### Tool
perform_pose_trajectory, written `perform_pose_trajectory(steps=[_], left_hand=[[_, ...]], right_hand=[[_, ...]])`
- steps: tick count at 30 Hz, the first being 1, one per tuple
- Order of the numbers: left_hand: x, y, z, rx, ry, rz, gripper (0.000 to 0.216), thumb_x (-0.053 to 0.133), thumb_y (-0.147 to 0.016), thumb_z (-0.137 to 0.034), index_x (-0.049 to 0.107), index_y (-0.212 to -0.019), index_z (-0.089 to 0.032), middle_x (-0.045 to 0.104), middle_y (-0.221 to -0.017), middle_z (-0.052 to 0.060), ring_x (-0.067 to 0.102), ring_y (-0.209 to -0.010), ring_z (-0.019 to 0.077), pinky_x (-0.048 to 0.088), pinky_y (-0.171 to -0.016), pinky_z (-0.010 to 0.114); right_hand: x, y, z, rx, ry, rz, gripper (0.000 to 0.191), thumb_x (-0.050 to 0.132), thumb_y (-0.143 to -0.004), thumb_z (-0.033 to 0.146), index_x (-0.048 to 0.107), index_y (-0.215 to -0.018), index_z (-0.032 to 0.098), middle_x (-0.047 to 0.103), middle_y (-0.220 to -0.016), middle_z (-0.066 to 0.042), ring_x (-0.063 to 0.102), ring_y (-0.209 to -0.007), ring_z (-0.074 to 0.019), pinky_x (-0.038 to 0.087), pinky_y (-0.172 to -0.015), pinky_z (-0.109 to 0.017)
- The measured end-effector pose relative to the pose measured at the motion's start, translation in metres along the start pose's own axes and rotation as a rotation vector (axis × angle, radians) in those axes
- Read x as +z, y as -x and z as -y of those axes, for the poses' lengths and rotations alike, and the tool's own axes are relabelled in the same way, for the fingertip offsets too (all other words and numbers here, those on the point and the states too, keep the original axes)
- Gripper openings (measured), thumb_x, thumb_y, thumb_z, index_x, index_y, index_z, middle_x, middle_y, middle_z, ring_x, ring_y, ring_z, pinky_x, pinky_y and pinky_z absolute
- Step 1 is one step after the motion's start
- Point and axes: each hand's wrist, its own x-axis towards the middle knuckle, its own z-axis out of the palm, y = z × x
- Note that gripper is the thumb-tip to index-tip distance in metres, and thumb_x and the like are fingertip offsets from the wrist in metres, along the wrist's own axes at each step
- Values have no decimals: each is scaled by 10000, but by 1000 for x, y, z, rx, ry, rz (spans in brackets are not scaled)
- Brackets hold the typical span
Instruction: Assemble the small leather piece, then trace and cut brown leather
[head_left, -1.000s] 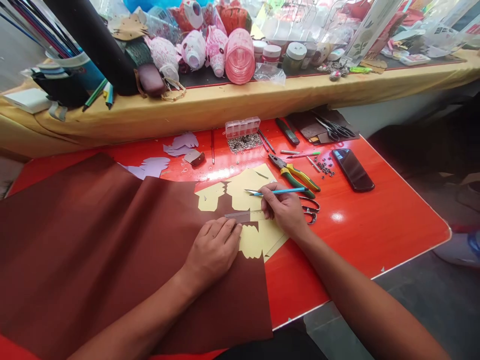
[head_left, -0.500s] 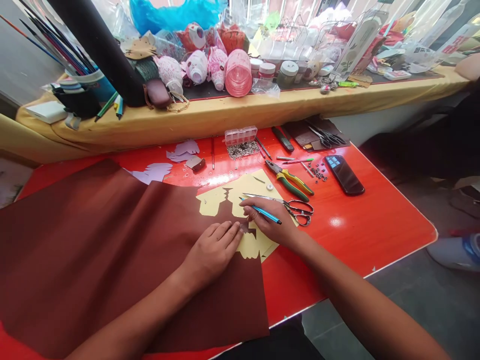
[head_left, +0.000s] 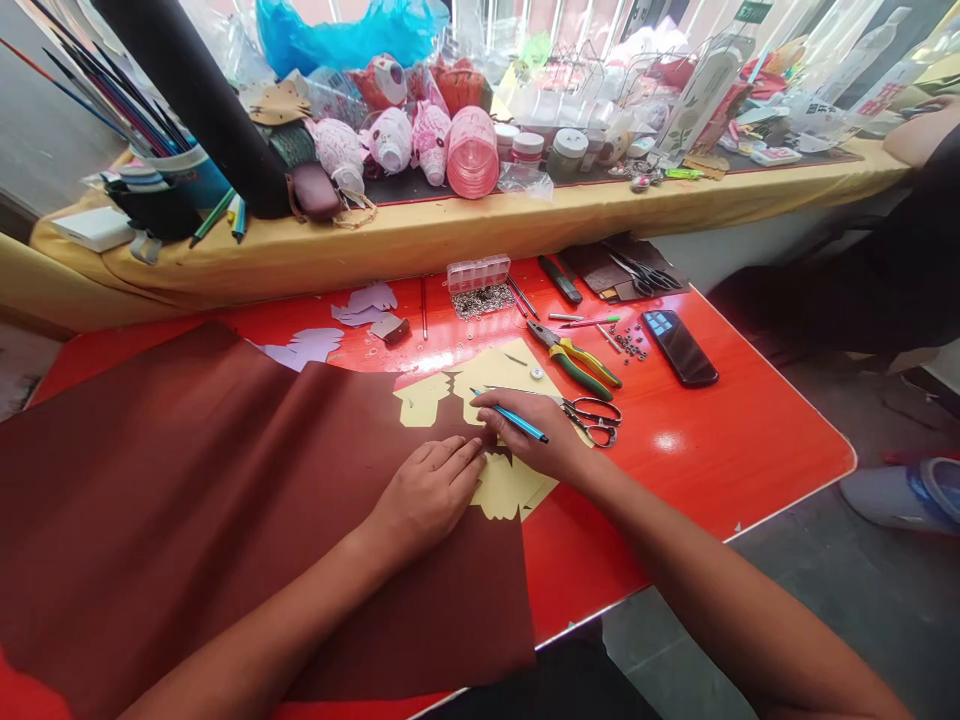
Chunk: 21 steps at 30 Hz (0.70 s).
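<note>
A large brown leather sheet (head_left: pixel 210 480) covers the left of the red table (head_left: pixel 720 440). Pale yellow paper patterns (head_left: pixel 502 375) lie at its right edge. My left hand (head_left: pixel 427 490) rests flat on the sheet, fingers stretched out and close together, tips at a small strip beside the patterns. My right hand (head_left: pixel 536 435) is closed round a blue pen-like tool (head_left: pixel 514 418), which points left over the patterns. The strip under the fingertips is mostly hidden.
Scissors (head_left: pixel 592 412), green-handled pliers (head_left: pixel 577 360), a black phone (head_left: pixel 679 347), a clear box of small metal parts (head_left: pixel 480 275) and purple paper scraps (head_left: pixel 364 300) lie on the table. A yellow-covered shelf (head_left: pixel 450 225) behind holds jars, pink bottles and brushes. Another person's arm (head_left: pixel 919 135) is at far right.
My right hand turned the blue tool from pointing right to pointing left and moved down towards my left hand's fingertips. The view shifted slightly; my left hand stayed on the sheet.
</note>
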Motion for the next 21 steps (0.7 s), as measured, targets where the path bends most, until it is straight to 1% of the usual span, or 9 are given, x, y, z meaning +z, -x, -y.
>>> perform_pose_trajectory(steps=[4, 7, 10, 13, 15, 17, 21], left_hand=[[0, -3, 3, 21, -1, -9, 325, 517, -1014, -89, 753, -1230, -144, 772, -1279, 142, 700, -1195, 279, 576, -960, 404], [-4, -3, 5, 61, -7, 18, 349, 493, -1010, -67, 734, -1255, -127, 767, -1288, 143, 689, -1195, 274, 559, -965, 397], [-9, -2, 7, 82, 30, 77, 354, 486, -1002, -53, 725, -1251, -129, 766, -1287, 130, 682, -1176, 263, 551, -962, 386], [-12, -2, 7, 38, 114, 121, 321, 505, -1002, -64, 734, -1208, -155, 766, -1279, 110, 674, -1167, 253, 547, -969, 384], [-13, -4, 6, 6, 151, 142, 326, 504, -1000, -55, 728, -1213, -159, 764, -1263, 108, 672, -1138, 247, 546, -970, 385], [-14, -7, 3, -2, 149, 174, 359, 489, -988, -25, 710, -1243, -149, 760, -1218, 112, 671, -1068, 241, 548, -952, 383], [-18, -16, -6, -21, 76, 298, 336, 499, -964, -10, 696, -1205, -138, 727, -1113, 115, 643, -972, 260, 547, -900, 406]], right_hand=[[2, -17, 1, -15, -17, 48, 251, 555, -1073, 345, 740, -1224, 267, 816, -1136, -47, 768, -1026, -215, 558, -901, -320], [5, -29, -4, -14, -55, 69, 258, 563, -1068, 334, 750, -1233, 265, 807, -1201, -48, 758, -1087, -212, 549, -934, -321], [8, -34, -12, 24, -95, 101, 271, 566, -1068, 350, 749, -1247, 260, 819, -1143, -49, 762, -1088, -209, 558, -920, -317], [9, -33, -18, 66, -171, 106, 277, 559, -1074, 362, 745, -1243, 248, 827, -1070, -44, 777, -1037, -193, 571, -893, -301], [9, -33, -19, 79, -206, 103, 276, 563, -1073, 370, 743, -1238, 241, 827, -1083, -46, 784, -1003, -182, 575, -890, -296], [9, -32, -19, 83, -219, 103, 280, 563, -1073, 380, 741, -1236, 239, 825, -1100, -47, 786, -984, -176, 578, -890, -298], [10, -33, -20, 71, -194, 89, 271, 566, -1070, 378, 747, -1223, 247, 821, -1133, -41, 781, -997, -178, 578, -892, -304]])
